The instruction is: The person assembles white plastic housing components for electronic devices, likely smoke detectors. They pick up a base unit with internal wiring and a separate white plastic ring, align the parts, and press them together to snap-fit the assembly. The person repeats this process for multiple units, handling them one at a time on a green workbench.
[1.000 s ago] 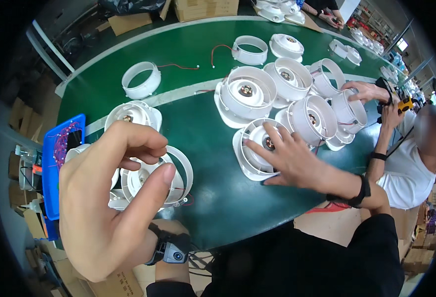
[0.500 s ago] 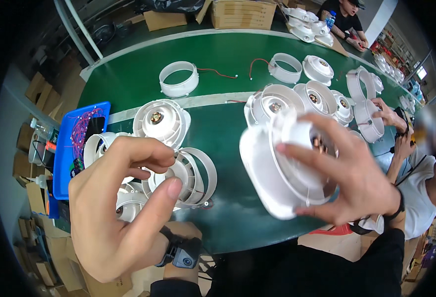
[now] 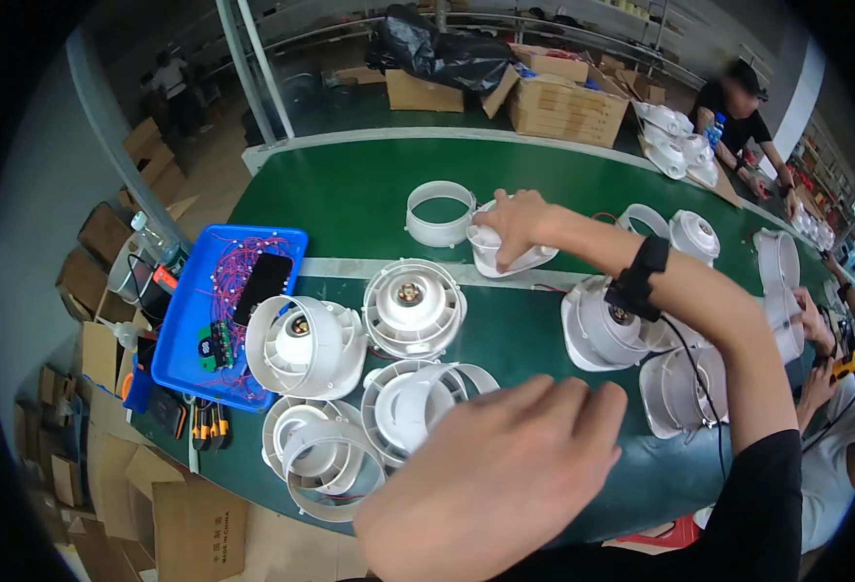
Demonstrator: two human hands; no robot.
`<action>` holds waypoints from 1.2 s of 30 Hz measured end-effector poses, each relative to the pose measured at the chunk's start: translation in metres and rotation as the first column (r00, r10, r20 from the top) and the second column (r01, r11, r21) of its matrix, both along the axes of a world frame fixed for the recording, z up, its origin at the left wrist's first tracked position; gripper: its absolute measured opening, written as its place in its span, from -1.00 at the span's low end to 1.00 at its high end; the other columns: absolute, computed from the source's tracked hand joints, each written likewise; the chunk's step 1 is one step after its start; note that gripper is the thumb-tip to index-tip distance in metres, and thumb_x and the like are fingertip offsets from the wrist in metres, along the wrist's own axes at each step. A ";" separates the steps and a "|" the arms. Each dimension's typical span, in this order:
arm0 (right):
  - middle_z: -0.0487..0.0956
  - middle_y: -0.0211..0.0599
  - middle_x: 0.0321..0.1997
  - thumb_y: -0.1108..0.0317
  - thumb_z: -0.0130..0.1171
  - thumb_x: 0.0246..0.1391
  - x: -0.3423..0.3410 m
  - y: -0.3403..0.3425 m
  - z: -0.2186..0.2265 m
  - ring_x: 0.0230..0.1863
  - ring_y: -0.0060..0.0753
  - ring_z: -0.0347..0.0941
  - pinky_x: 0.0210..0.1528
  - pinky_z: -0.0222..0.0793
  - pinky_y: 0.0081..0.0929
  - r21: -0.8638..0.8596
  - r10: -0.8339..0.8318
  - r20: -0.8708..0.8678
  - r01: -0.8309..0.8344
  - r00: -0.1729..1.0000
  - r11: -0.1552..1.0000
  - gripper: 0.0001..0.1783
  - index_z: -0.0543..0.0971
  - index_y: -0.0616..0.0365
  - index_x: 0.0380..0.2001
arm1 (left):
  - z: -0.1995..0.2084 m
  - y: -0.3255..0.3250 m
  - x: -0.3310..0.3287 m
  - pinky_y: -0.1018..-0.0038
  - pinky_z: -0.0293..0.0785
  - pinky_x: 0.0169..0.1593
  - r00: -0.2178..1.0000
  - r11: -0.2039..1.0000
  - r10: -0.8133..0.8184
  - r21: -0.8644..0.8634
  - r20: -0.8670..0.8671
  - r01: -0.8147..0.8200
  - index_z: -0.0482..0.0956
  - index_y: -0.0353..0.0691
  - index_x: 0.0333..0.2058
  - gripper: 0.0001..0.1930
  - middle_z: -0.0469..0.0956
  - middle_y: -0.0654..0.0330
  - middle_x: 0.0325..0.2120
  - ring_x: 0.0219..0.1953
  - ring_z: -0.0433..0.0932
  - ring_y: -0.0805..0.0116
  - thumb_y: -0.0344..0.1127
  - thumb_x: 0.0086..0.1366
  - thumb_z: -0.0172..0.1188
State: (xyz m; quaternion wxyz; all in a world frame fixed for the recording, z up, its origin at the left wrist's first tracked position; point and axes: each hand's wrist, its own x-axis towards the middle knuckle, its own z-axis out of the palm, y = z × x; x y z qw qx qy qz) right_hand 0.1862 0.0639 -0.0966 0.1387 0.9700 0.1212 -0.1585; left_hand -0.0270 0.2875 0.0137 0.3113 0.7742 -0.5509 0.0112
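My right hand (image 3: 516,229) reaches to the far middle of the table, its fingers gripping a white plastic fan housing (image 3: 505,260). The housing rests at the pale strip, just right of a white ring (image 3: 440,215). Close to the camera, my left hand (image 3: 495,485) shows its back, with the fingers curled in; anything inside them is hidden. Left of it stand several white housings: one with a copper-coloured core (image 3: 410,308), one with a ring on it (image 3: 301,344), and another with a tilted ring (image 3: 418,407). A loose ring (image 3: 333,470) leans by the near edge.
A blue tray (image 3: 177,335) holds red wires, a black phone (image 3: 262,283) and a green circuit board (image 3: 216,347). Cutters (image 3: 209,424) lie beside it. More housings (image 3: 597,330) stand under my right forearm. Another person's hands (image 3: 815,335) work at the right; cardboard boxes (image 3: 568,109) stand behind.
My right hand has carried the white housing from near the camera to the far middle of the table. My left hand has moved right and lower, its fingers now curled. The view has shifted left.
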 end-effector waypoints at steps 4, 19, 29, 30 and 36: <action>0.35 0.00 0.27 -0.10 0.45 -0.35 0.027 0.019 -0.032 0.24 0.01 0.42 0.09 0.47 -0.01 0.058 0.035 0.176 -0.046 0.984 0.997 0.06 0.33 -0.30 0.36 | -0.008 -0.005 -0.003 0.26 0.55 -0.26 0.999 0.999 0.032 -0.019 0.019 -0.032 0.44 -0.29 -0.20 -0.71 0.52 0.07 -0.39 -0.29 0.59 0.07 -0.28 0.21 0.28; 0.28 0.18 0.30 0.03 0.32 -0.03 0.085 -0.025 -0.032 0.21 0.27 0.41 0.19 0.41 0.02 0.374 -0.018 0.244 -0.077 0.970 0.924 -0.04 0.13 -0.15 0.41 | 0.003 -0.015 0.000 0.23 0.54 -0.26 0.997 0.996 0.082 0.047 -0.010 -0.082 0.46 -0.29 -0.20 -0.74 0.53 0.06 -0.39 -0.29 0.59 0.04 -0.31 0.20 0.25; 0.69 0.03 -0.21 0.17 0.13 -0.01 -0.082 -0.048 0.105 -0.12 0.04 0.64 0.00 0.52 -0.17 0.584 0.013 0.597 -0.446 0.802 0.678 -0.49 0.60 0.20 0.00 | -0.002 -0.027 -0.005 0.36 0.52 -0.19 0.984 0.993 0.103 0.065 -0.146 -0.094 0.54 -0.35 -0.13 -0.71 0.63 0.00 -0.35 -0.30 0.65 0.11 -0.46 0.15 0.31; 0.69 0.05 -0.19 0.17 0.13 -0.02 -0.099 -0.048 0.116 -0.12 0.05 0.64 0.00 0.52 -0.18 0.567 -0.007 0.642 -0.468 0.767 0.678 -0.51 0.63 0.19 -0.04 | -0.002 -0.027 -0.007 0.37 0.52 -0.18 0.984 0.993 0.101 0.075 -0.147 -0.091 0.54 -0.35 -0.14 -0.71 0.63 0.01 -0.35 -0.30 0.65 0.13 -0.46 0.15 0.31; 0.65 -0.24 -0.36 0.30 0.08 0.13 -0.234 -0.100 0.135 -0.36 -0.41 0.58 -0.26 0.54 -0.50 0.685 -0.270 0.690 -0.484 0.672 0.545 -0.68 0.62 0.14 -0.09 | -0.015 -0.059 -0.012 0.33 0.50 -0.18 0.991 0.990 0.021 0.143 -0.131 -0.002 0.52 -0.35 -0.16 -0.73 0.62 0.00 -0.38 -0.29 0.63 0.09 -0.44 0.16 0.28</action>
